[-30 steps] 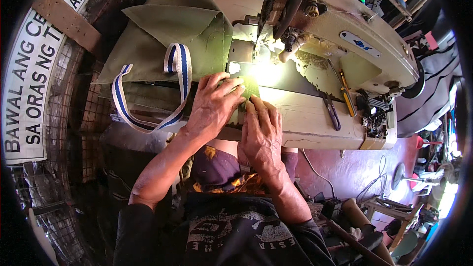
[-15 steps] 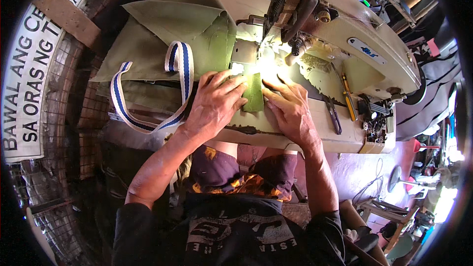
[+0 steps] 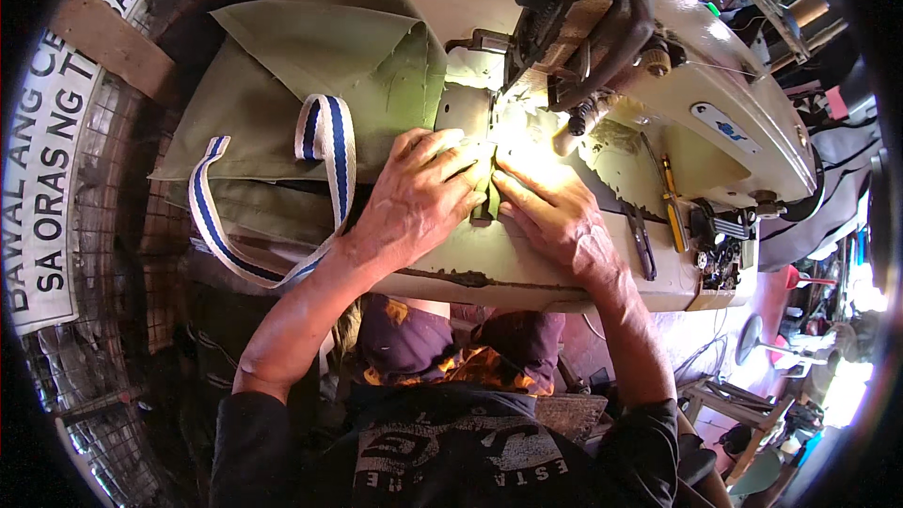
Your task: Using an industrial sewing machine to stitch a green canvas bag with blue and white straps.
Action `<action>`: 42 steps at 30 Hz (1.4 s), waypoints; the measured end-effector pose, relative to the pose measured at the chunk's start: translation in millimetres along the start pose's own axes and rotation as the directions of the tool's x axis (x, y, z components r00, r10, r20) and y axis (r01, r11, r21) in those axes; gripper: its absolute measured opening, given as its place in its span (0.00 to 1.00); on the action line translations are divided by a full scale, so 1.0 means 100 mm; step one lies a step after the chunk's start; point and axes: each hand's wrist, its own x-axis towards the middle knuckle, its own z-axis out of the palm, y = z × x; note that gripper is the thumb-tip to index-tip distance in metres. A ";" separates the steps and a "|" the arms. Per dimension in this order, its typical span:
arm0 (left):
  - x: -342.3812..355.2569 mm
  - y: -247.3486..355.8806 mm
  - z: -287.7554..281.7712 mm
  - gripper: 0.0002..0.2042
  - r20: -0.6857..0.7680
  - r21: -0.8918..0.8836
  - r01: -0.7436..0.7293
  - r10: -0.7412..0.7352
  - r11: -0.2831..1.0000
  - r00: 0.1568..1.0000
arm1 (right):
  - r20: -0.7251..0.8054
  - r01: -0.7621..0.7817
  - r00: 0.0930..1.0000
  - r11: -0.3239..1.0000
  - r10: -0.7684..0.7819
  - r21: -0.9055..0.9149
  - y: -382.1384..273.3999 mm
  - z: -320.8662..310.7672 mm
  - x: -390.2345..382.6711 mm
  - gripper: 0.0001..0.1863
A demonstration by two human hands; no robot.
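Observation:
A small strip of green fabric (image 3: 485, 203) lies on the sewing machine bed, folded narrow lengthwise. My left hand (image 3: 414, 190) pinches its left side with the fingertips. From the other side, my right hand (image 3: 557, 218) grips it with thumb and fingers, close under the bright lamp glare. The sewing machine (image 3: 691, 85) stands just beyond both hands; glare hides its needle and the strip's far end. To the left of my left hand, a large olive cloth (image 3: 320, 56) is spread in layers, with a white strap with a blue stripe (image 3: 342, 179) curling over it.
Right of my right hand lie a yellow-handled screwdriver (image 3: 673, 205) and a dark slim tool, perhaps snips (image 3: 642, 243). A black metal mechanism (image 3: 722, 235) sits at the table's right end. Wire mesh and a sign (image 3: 56, 179) stand at the left.
The green strip, wider and flatter before, is now folded narrow between my fingers. My hands have drawn closer together on it. The whole view has shifted slightly.

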 end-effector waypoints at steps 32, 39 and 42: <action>0.05 0.02 -0.03 0.17 0.051 -0.004 0.053 -0.053 0.999 0.997 | 0.186 0.044 0.981 0.999 -0.047 0.018 0.02 -0.14 0.03 0.33; 0.06 0.04 -0.07 0.16 0.078 0.015 0.034 -0.035 0.999 0.996 | 0.184 0.024 0.983 1.000 -0.027 0.020 -0.01 -0.16 0.04 0.33; 0.07 0.06 -0.11 0.17 0.103 0.061 0.021 -0.028 0.998 0.994 | 0.161 0.034 0.986 0.999 -0.035 0.009 -0.02 -0.16 0.05 0.34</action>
